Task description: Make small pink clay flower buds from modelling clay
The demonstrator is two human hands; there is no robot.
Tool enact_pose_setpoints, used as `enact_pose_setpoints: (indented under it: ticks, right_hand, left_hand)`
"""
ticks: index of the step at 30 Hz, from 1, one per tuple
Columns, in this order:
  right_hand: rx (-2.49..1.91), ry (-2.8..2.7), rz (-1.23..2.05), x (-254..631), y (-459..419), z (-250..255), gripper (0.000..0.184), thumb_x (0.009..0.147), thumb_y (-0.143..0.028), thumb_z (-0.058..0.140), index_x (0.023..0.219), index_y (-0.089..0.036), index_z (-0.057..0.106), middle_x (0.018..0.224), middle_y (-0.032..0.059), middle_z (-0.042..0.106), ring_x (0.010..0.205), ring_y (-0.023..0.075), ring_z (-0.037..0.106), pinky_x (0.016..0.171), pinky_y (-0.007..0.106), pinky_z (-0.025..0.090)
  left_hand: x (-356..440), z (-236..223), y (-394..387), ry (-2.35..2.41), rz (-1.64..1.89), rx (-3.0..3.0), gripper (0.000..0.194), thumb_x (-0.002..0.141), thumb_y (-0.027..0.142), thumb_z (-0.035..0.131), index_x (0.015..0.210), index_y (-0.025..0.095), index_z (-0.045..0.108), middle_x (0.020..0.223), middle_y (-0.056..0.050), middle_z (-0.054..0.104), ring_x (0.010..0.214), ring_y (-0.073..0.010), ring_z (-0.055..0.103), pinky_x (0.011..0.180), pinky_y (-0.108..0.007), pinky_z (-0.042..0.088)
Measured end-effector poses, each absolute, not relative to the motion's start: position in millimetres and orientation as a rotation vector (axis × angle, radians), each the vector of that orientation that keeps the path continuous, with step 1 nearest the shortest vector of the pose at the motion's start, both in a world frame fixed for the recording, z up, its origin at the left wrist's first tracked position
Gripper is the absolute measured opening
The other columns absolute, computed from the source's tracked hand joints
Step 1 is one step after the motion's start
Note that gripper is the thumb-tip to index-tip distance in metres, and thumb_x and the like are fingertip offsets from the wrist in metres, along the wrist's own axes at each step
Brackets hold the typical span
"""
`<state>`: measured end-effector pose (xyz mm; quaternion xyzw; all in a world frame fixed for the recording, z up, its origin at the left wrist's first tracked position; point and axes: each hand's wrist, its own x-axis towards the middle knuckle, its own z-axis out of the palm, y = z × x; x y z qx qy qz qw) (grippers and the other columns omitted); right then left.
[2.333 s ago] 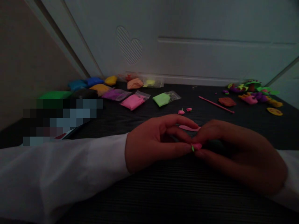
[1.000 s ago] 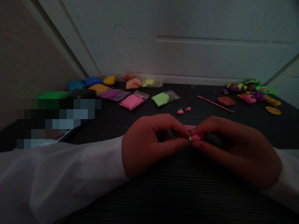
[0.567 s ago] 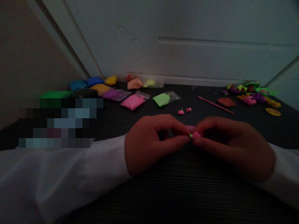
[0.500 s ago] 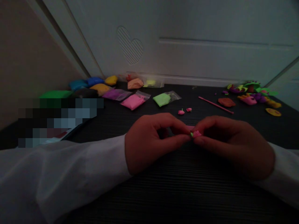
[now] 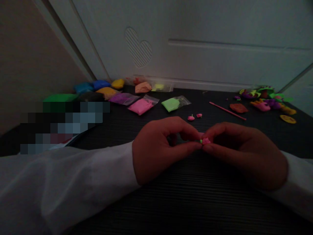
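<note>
Both hands are meeting over the dark tabletop (image 5: 156,209), and a tiny pink bud (image 5: 206,141) with a green end is sitting right where the fingertips are coming face to face. The left hand (image 5: 163,148) seems to be pinching the green end between thumb and forefinger; behind those two, another finger is curling in. The right hand (image 5: 246,156) is gripping the pink part in the same way, thumb below and forefinger above; I can't tell what its remaining fingers are doing.

Taking the bud as the clock's centre, two similar buds (image 5: 191,118) are lying at 11 o'clock, at least one of them showing a green stem. A bag of pink clay (image 5: 140,106) is resting at 10, a bag of light green clay (image 5: 170,104) between 10 and 11, and a slim pink stick (image 5: 227,111) at 1. Bright clay figures (image 5: 262,105) are crowding together at 2.

To my eye, the person is fastening or shaping the green bit at the bud's base. The next move, I'm judging, is calling for a light, steady right-hand hold while the left fingertips are pressing the green snugly, without flattening the petals.
</note>
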<state>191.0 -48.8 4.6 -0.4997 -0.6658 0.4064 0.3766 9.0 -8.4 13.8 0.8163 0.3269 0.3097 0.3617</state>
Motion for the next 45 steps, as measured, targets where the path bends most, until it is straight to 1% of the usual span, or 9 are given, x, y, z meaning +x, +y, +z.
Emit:
enact_pose_setpoints:
  ticks: [6, 9, 17, 20, 24, 30, 34, 37, 45]
  right_hand:
    - [-1.274, -1.713, 1.008, 189.7, -49.3, 6.4, 0.012, 0.068, -0.022, 0.067, 0.077, -0.026, 0.06, 0.066, -0.0042, 0.061, 0.056, 0.008, 0.054, 0.049, 0.015, 0.044]
    - [-1.294, -1.743, 0.953, 189.5, -49.6, 7.0, 0.012, 0.068, -0.022, 0.066, 0.078, -0.026, 0.06, 0.067, -0.0042, 0.061, 0.056, 0.0079, 0.054, 0.047, 0.015, 0.043]
    - [-1.286, -1.822, 0.851, 191.9, -52.7, 5.5, 0.011, 0.071, -0.023, 0.064, 0.081, -0.027, 0.059, 0.071, -0.0041, 0.061, 0.06, 0.0091, 0.055, 0.051, 0.017, 0.044]
    - [-1.289, -1.858, 0.783, 192.2, -53.8, 5.2, 0.014, 0.071, -0.021, 0.064, 0.082, -0.027, 0.059, 0.072, -0.0047, 0.06, 0.062, 0.0091, 0.055, 0.053, 0.018, 0.044]
    - [-1.284, -1.908, 0.71, 191.7, -55.2, 5.8, 0.011, 0.073, -0.023, 0.062, 0.082, -0.027, 0.058, 0.072, -0.0041, 0.06, 0.062, 0.0095, 0.055, 0.054, 0.019, 0.044]
    - [-1.277, -1.928, 0.656, 191.4, -55.9, 6.8, 0.01, 0.075, -0.026, 0.06, 0.084, -0.026, 0.058, 0.072, -0.0035, 0.061, 0.061, 0.0097, 0.055, 0.052, 0.019, 0.044]
    - [-1.282, -1.976, 0.569, 191.5, -55.6, 6.7, 0.008, 0.076, -0.026, 0.059, 0.083, -0.025, 0.058, 0.07, -0.0038, 0.06, 0.059, 0.0093, 0.055, 0.05, 0.02, 0.043]
    - [-1.273, -2.041, 0.477, 191.9, -56.2, 6.5, 0.008, 0.076, -0.025, 0.059, 0.084, -0.024, 0.057, 0.072, -0.0041, 0.06, 0.062, 0.0088, 0.055, 0.053, 0.02, 0.043]
    - [-1.25, -2.119, 0.356, 191.4, -58.5, 7.9, 0.008, 0.076, -0.023, 0.058, 0.084, -0.023, 0.057, 0.077, -0.0028, 0.061, 0.069, 0.0091, 0.056, 0.06, 0.02, 0.044]
  left_hand:
    - [8.1, 15.3, -8.1, 0.84, 0.753, 2.107, 0.006, 0.072, 0.021, 0.062, 0.078, 0.019, 0.064, 0.077, 0.003, 0.062, 0.067, -0.0105, 0.055, 0.058, -0.02, 0.04]
    - [8.2, 15.0, -8.5, 0.827, 0.749, 2.109, 0.006, 0.073, 0.02, 0.061, 0.078, 0.019, 0.064, 0.078, 0.004, 0.062, 0.067, -0.0092, 0.056, 0.059, -0.019, 0.04]
    - [9.4, 11.5, -8.7, 0.815, 0.747, 2.0, 0.006, 0.073, 0.021, 0.061, 0.078, 0.019, 0.064, 0.075, 0.004, 0.062, 0.061, -0.009, 0.053, 0.053, -0.019, 0.039]
    - [9.7, 11.5, -9.2, 0.845, 0.688, 1.93, 0.006, 0.072, 0.023, 0.062, 0.077, 0.02, 0.064, 0.071, 0.005, 0.061, 0.058, -0.0087, 0.051, 0.05, -0.019, 0.038]
    - [10.4, 12.6, -9.8, 0.858, 0.641, 1.84, 0.006, 0.072, 0.023, 0.062, 0.076, 0.02, 0.063, 0.066, 0.005, 0.059, 0.055, -0.0082, 0.049, 0.047, -0.019, 0.036]
    - [9.8, 12.6, -10.7, 0.869, 0.623, 1.729, 0.008, 0.072, 0.024, 0.061, 0.079, 0.021, 0.063, 0.071, 0.003, 0.062, 0.058, -0.0102, 0.052, 0.049, -0.019, 0.037]
    - [9.3, 13.0, -10.9, 0.875, 0.637, 1.737, 0.01, 0.07, 0.029, 0.062, 0.076, 0.02, 0.063, 0.065, 0.003, 0.059, 0.054, -0.0095, 0.049, 0.045, -0.019, 0.034]
    - [9.8, 14.0, -10.8, 0.884, 0.621, 1.75, 0.012, 0.07, 0.031, 0.063, 0.073, 0.019, 0.062, 0.065, 0.003, 0.058, 0.053, -0.0091, 0.048, 0.045, -0.019, 0.034]
    - [9.1, 13.7, -10.2, 0.889, 0.569, 1.728, 0.01, 0.073, 0.028, 0.059, 0.074, 0.019, 0.062, 0.067, 0.002, 0.059, 0.06, -0.012, 0.051, 0.05, -0.021, 0.037]
